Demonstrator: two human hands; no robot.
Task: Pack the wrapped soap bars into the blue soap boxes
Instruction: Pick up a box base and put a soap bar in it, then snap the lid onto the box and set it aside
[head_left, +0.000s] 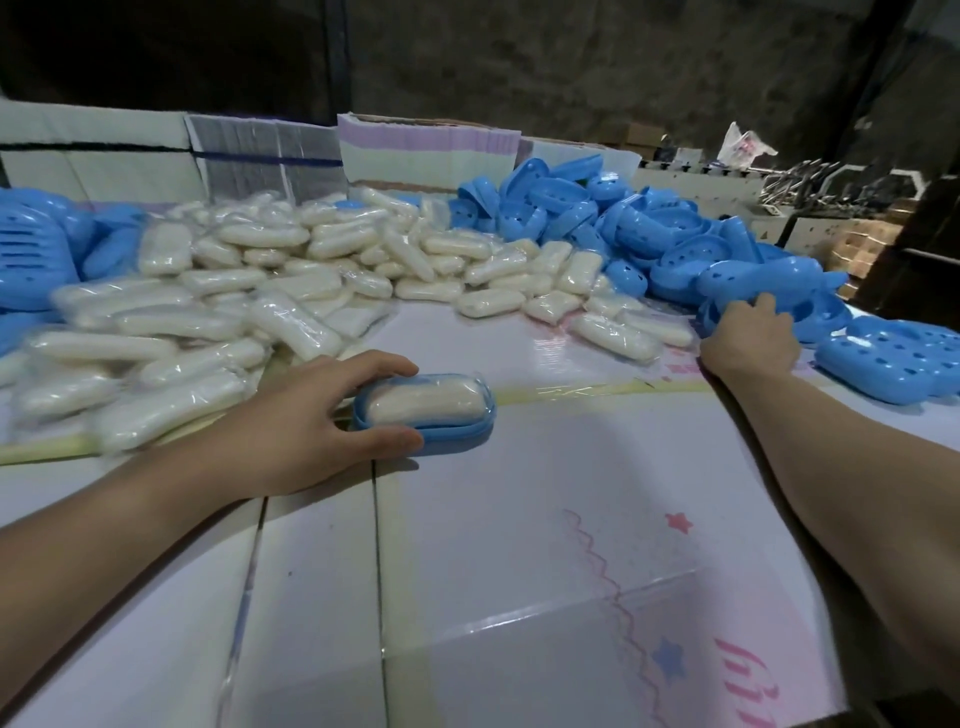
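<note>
Holding soap box (423, 413), left hand (306, 415); wrapped soap bar (426, 402) inside.

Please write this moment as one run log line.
left hand: holds filled soap box | right hand: grips blue lid in pile

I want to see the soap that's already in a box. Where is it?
In the head view, the filled soap box sits left of centre on the table, gripped by the left hand, just in front of the pile of wrapped soap bars.
</note>
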